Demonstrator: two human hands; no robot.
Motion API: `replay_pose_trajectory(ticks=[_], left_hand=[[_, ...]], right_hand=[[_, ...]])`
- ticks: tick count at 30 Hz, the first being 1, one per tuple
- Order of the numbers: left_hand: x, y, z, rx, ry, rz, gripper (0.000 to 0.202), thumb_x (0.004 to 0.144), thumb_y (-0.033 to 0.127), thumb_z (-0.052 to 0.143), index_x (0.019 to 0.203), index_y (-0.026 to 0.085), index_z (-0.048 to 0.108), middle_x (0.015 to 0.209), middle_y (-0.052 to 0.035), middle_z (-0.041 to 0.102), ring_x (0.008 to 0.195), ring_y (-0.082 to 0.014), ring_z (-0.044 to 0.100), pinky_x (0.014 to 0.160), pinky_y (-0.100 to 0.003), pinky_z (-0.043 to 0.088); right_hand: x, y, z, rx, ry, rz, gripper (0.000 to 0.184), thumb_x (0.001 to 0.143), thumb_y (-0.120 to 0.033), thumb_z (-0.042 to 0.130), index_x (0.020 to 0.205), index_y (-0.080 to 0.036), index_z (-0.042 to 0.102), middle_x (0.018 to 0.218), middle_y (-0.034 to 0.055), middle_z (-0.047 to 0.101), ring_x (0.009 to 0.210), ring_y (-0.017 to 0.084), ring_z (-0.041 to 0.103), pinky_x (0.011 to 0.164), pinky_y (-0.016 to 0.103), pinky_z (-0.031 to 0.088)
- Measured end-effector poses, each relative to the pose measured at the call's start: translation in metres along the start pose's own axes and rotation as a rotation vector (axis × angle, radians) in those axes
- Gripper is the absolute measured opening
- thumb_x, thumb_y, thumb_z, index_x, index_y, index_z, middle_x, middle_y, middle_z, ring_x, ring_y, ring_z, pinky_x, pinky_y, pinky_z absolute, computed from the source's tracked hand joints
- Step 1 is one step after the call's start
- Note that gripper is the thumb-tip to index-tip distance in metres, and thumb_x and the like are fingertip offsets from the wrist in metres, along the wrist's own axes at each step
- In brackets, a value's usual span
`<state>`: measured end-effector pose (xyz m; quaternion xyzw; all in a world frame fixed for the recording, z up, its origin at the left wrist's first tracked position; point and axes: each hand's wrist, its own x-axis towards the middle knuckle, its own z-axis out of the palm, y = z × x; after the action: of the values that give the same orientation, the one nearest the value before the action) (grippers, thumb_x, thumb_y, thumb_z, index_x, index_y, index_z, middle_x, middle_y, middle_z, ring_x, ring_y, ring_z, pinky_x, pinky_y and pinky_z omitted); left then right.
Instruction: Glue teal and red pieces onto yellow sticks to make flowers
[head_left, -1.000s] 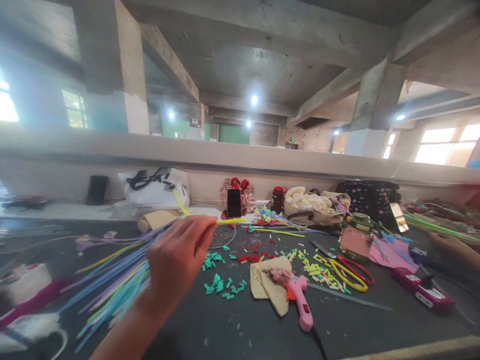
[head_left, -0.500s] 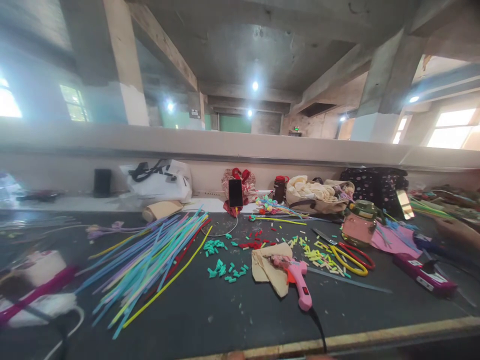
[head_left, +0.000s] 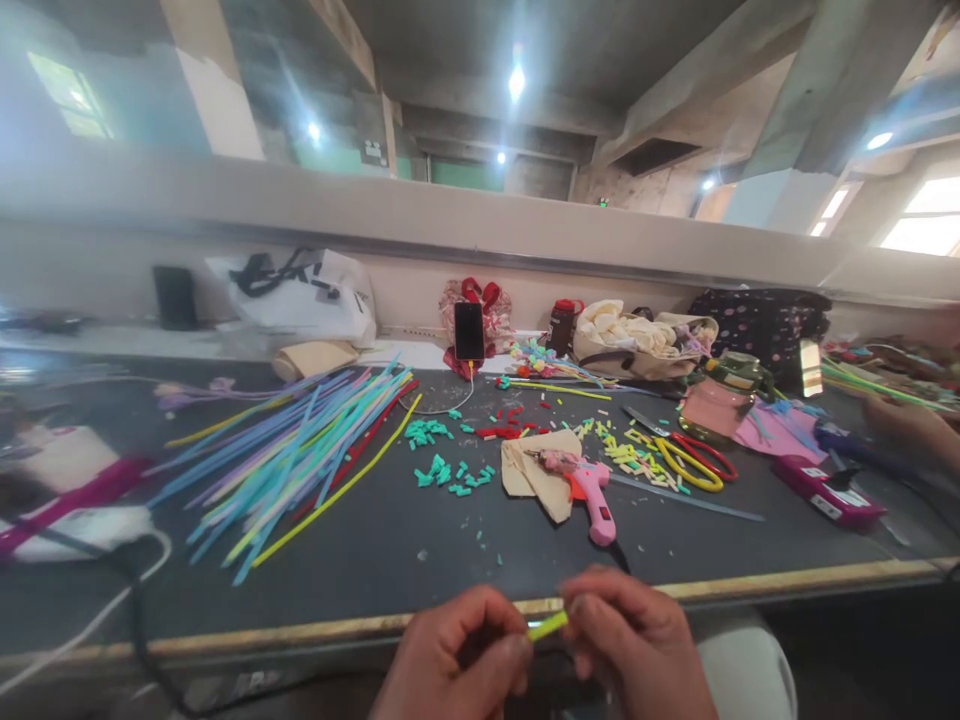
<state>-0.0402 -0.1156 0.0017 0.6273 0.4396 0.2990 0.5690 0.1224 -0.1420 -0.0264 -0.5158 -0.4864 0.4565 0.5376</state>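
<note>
My left hand (head_left: 459,655) and my right hand (head_left: 637,645) are close together below the table's front edge, both with fingers curled. Between them they pinch a short yellow-green fuzzy stem piece (head_left: 547,626), each hand on one end. On the table beyond lies a fan of long coloured stems (head_left: 300,450), with one long yellow stem (head_left: 337,490) along its right side. A pink glue gun (head_left: 592,490) rests on a tan paper scrap (head_left: 536,478) straight ahead of my hands.
Cut teal bits (head_left: 442,470), red bits and yellow bits (head_left: 637,460) litter the dark table (head_left: 450,545). A phone (head_left: 469,331) stands upright at the back. Red-and-yellow scissors (head_left: 694,462), a pink jar (head_left: 724,405) and bags sit right. Another person's hand (head_left: 911,425) is at far right.
One second ago my left hand held a yellow stem up over the pile. It then left view. Now both hands are low at the table edge, pinching a short stem piece; the view tilted down.
</note>
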Motion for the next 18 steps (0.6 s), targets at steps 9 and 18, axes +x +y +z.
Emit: replay_pose_trajectory(ticks=[9,18], left_hand=[[0.004,0.003,0.004,-0.086,-0.003,-0.112,0.013,0.065,0.028,0.052,0.058,0.017,0.049,0.046,0.0072,0.046,0.036,-0.0050,0.034,0.038,-0.017,0.027],[0.007,-0.004,-0.001,0.174,-0.087,-0.007,0.015,0.065,0.026,0.053,0.055,0.015,0.057,0.050,0.0047,0.049,0.052,-0.0099,0.042,0.052,-0.018,0.035]], right_hand=[[0.000,-0.018,-0.014,-0.941,0.047,-0.946,0.018,0.071,-0.012,0.057,0.088,-0.019,0.062,0.078,0.0053,0.065,0.066,0.010,0.061,0.058,0.015,0.046],[-0.007,-0.005,-0.002,-1.279,-0.016,-0.786,0.024,0.077,-0.014,0.040,0.068,-0.025,0.059,0.061,-0.0006,0.059,0.048,0.008,0.054,0.043,0.015,0.037]])
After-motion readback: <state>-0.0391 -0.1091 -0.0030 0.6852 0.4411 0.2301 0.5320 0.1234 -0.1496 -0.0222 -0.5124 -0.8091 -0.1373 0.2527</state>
